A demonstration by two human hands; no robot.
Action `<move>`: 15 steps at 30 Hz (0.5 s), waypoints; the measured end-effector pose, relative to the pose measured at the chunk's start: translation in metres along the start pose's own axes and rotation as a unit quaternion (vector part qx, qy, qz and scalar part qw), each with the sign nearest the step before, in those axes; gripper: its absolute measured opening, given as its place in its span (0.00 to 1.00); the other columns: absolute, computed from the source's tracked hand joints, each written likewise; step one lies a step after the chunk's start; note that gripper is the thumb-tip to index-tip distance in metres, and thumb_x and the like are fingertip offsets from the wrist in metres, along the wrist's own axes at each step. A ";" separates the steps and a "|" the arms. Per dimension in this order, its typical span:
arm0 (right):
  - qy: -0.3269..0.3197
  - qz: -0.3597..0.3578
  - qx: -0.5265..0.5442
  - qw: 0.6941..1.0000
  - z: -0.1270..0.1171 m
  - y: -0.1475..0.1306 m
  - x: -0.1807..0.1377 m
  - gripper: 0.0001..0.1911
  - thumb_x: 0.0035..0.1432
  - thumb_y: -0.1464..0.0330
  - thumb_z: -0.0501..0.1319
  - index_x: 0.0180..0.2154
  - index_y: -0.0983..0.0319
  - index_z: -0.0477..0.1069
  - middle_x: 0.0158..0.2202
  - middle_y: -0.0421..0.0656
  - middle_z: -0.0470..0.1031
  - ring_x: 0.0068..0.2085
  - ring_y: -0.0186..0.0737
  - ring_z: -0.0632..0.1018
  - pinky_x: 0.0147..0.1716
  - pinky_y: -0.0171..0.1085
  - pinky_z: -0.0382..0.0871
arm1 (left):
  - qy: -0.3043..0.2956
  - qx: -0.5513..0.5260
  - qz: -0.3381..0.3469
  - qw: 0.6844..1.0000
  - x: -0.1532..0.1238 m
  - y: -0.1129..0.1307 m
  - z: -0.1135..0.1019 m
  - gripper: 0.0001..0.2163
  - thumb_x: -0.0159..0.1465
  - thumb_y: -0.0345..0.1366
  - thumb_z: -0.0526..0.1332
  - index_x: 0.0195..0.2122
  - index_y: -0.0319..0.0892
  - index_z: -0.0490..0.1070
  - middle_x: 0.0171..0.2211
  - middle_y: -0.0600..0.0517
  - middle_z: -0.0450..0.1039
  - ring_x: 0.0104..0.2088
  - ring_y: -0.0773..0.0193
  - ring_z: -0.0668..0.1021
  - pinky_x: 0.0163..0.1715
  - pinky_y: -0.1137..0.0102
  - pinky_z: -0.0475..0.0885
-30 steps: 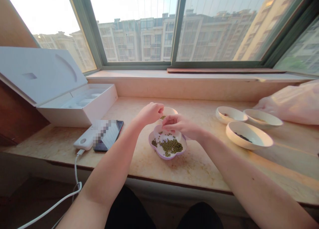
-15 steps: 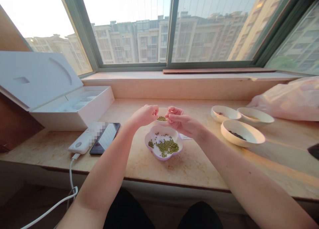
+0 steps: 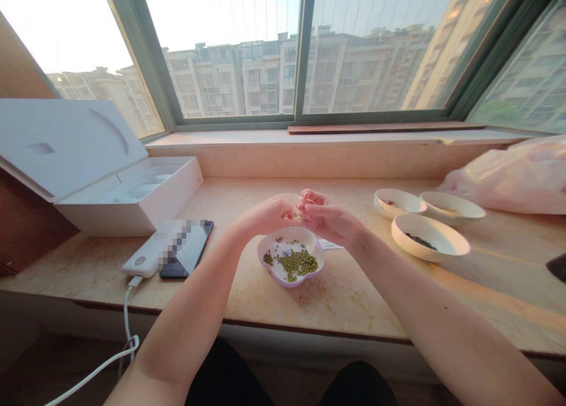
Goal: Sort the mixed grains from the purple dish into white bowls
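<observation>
A purple-rimmed flower-shaped dish with small green beans sits on the stone sill in front of me. Just behind it a small white bowl is mostly hidden by my hands. My left hand hovers over the far edge of the dish, fingers curled into a pinch. My right hand meets it fingertip to fingertip, also pinched. What either pinch holds is too small to make out.
An open white box stands at the left, with a power bank, its white cable and a phone beside it. Three white bowls and a plastic bag lie at the right. Windows rise behind the sill.
My left hand has come down and right until its fingertips touch my right hand's. The right hand rose off the dish a second ago and has since stayed in place.
</observation>
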State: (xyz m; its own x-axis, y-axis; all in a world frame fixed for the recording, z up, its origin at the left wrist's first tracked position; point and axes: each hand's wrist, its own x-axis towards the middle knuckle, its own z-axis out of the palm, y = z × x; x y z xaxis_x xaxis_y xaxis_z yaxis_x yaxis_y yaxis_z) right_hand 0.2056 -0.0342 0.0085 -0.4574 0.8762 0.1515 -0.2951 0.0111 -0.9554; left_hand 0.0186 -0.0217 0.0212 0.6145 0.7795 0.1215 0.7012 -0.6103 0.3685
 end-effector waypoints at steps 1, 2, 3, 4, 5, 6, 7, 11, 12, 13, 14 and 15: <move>0.003 0.002 0.007 1.000 0.000 0.000 0.000 0.22 0.39 0.61 0.78 0.34 0.55 0.70 0.30 0.36 0.76 0.30 0.36 0.74 0.35 0.39 0.70 | -0.005 -0.004 -0.001 1.000 0.000 -0.001 0.000 0.09 0.66 0.35 0.59 0.30 0.39 0.75 0.27 0.54 0.72 0.28 0.68 0.68 0.30 0.71 0.59; 0.004 0.005 0.017 1.000 0.001 0.000 0.000 0.22 0.38 0.62 0.79 0.34 0.55 0.71 0.30 0.35 0.76 0.30 0.35 0.74 0.35 0.39 0.70 | -0.010 -0.010 0.000 1.000 0.000 -0.001 0.001 0.09 0.65 0.35 0.59 0.29 0.39 0.74 0.26 0.54 0.71 0.27 0.68 0.67 0.29 0.71 0.59; 0.004 0.008 0.027 1.000 0.001 0.000 -0.001 0.23 0.38 0.62 0.79 0.34 0.55 0.71 0.30 0.35 0.76 0.29 0.35 0.73 0.35 0.39 0.70 | -0.014 -0.017 0.002 1.000 0.000 -0.001 0.001 0.09 0.64 0.34 0.59 0.28 0.39 0.74 0.26 0.54 0.70 0.27 0.68 0.67 0.29 0.71 0.60; 0.006 0.010 0.034 0.999 0.002 0.000 -0.001 0.23 0.37 0.63 0.80 0.33 0.55 0.71 0.30 0.35 0.76 0.29 0.34 0.72 0.34 0.38 0.70 | -0.020 -0.021 0.005 1.000 0.000 -0.001 0.001 0.09 0.64 0.33 0.60 0.27 0.39 0.74 0.25 0.54 0.69 0.27 0.68 0.67 0.29 0.71 0.60; 0.009 0.012 0.037 0.999 0.002 -0.001 -0.001 0.23 0.36 0.63 0.80 0.33 0.55 0.71 0.30 0.35 0.76 0.28 0.33 0.72 0.34 0.38 0.70 | -0.029 -0.025 0.007 0.999 0.000 0.000 0.001 0.09 0.63 0.32 0.60 0.26 0.39 0.74 0.25 0.54 0.69 0.27 0.69 0.67 0.29 0.71 0.60; 0.014 0.014 0.035 0.999 0.002 -0.001 -0.001 0.23 0.36 0.63 0.80 0.33 0.55 0.71 0.30 0.35 0.77 0.27 0.33 0.71 0.33 0.38 0.70 | -0.042 -0.027 0.008 0.999 -0.001 0.001 0.001 0.08 0.62 0.32 0.60 0.26 0.39 0.74 0.25 0.54 0.69 0.26 0.69 0.67 0.29 0.71 0.60; 0.019 0.014 0.030 0.999 0.001 -0.002 -0.001 0.24 0.36 0.62 0.80 0.33 0.55 0.71 0.31 0.35 0.77 0.27 0.33 0.71 0.32 0.38 0.70 | -0.056 -0.028 0.005 0.998 -0.001 0.002 0.001 0.08 0.62 0.31 0.61 0.26 0.39 0.75 0.25 0.54 0.70 0.26 0.68 0.67 0.29 0.70 0.60; 0.046 -0.005 0.017 0.999 -0.002 -0.003 0.002 0.23 0.37 0.61 0.80 0.33 0.55 0.71 0.33 0.36 0.78 0.27 0.32 0.69 0.31 0.37 0.69 | -0.114 -0.028 -0.019 0.993 -0.001 0.008 0.004 0.06 0.63 0.33 0.64 0.34 0.40 0.81 0.29 0.52 0.76 0.28 0.67 0.72 0.30 0.70 0.63; 0.051 -0.012 0.016 0.998 -0.003 -0.003 0.003 0.23 0.39 0.61 0.80 0.34 0.55 0.71 0.34 0.36 0.78 0.27 0.32 0.70 0.30 0.37 0.69 | -0.126 -0.026 -0.019 0.991 0.000 0.009 0.006 0.05 0.63 0.34 0.66 0.36 0.41 0.82 0.30 0.52 0.77 0.29 0.67 0.73 0.31 0.71 0.64; 0.057 -0.018 0.016 0.998 -0.005 -0.002 0.004 0.23 0.40 0.61 0.80 0.34 0.55 0.71 0.34 0.36 0.78 0.28 0.33 0.70 0.30 0.36 0.69 | -0.139 -0.023 -0.015 0.990 0.000 0.010 0.008 0.06 0.62 0.35 0.67 0.38 0.42 0.82 0.32 0.52 0.78 0.30 0.66 0.74 0.32 0.71 0.65; 0.066 -0.024 0.015 0.997 -0.006 -0.001 0.006 0.22 0.41 0.60 0.80 0.34 0.55 0.72 0.34 0.36 0.78 0.29 0.33 0.71 0.30 0.36 0.68 | -0.152 -0.021 -0.009 0.988 0.001 0.012 0.010 0.08 0.62 0.37 0.68 0.41 0.43 0.82 0.33 0.52 0.78 0.31 0.66 0.75 0.33 0.71 0.65; 0.079 -0.030 0.010 0.996 -0.007 0.001 0.007 0.22 0.41 0.60 0.80 0.34 0.56 0.72 0.35 0.36 0.78 0.29 0.33 0.72 0.30 0.35 0.68 | -0.165 -0.018 -0.001 0.986 0.002 0.013 0.011 0.10 0.60 0.38 0.70 0.42 0.44 0.82 0.35 0.52 0.78 0.32 0.65 0.75 0.33 0.72 0.66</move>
State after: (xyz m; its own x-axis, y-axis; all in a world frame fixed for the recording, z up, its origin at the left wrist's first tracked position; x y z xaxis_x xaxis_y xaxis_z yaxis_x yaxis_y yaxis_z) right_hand 0.2078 -0.0248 0.0071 -0.3014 0.9392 0.1646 -0.3346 0.0575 -0.9406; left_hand 0.0325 -0.0297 0.0154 0.7011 0.6892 -0.1831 0.6931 -0.5983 0.4021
